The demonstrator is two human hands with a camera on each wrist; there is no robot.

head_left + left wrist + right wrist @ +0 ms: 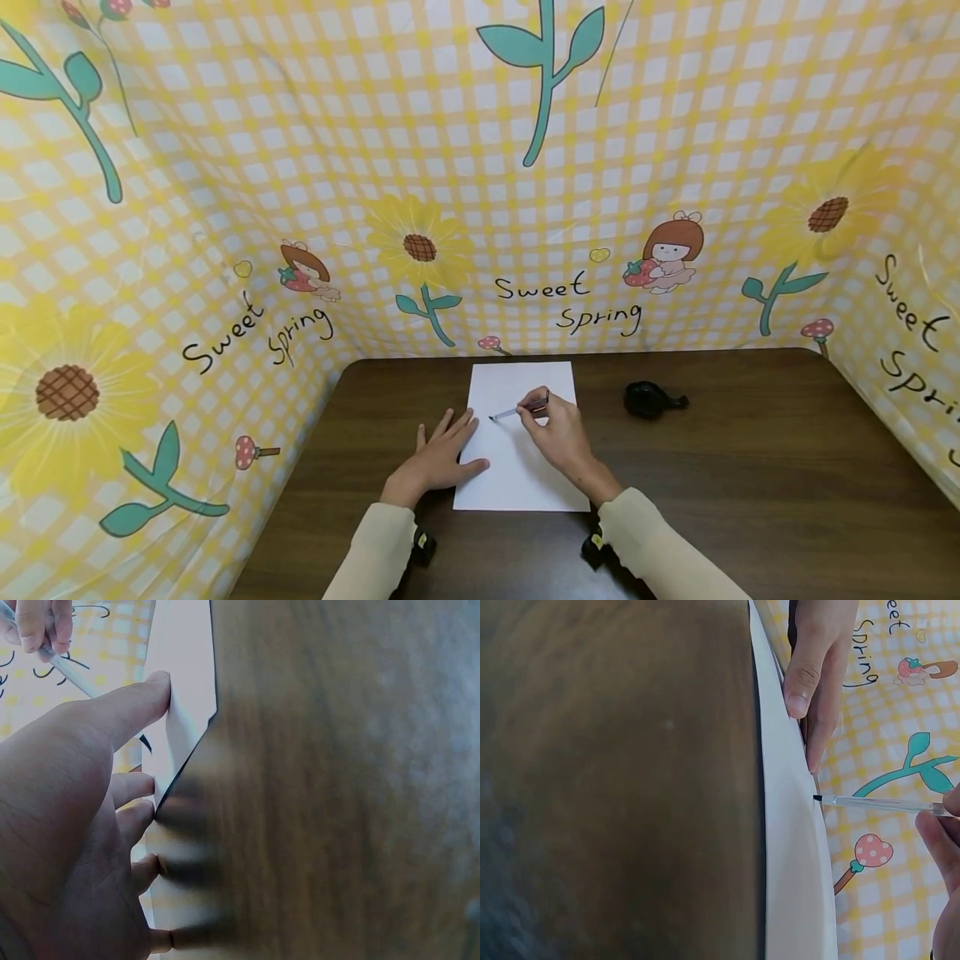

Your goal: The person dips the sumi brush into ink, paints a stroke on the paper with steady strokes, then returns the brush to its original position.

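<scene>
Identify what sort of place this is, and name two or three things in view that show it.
Probably a screened-off spot for writing or drawing: a checked cloth hangs behind and beside a table, on which paper lies, and the right hand holds a pen.

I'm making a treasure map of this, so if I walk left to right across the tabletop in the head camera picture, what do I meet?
Left hand → pen tip → right hand → small black object.
</scene>
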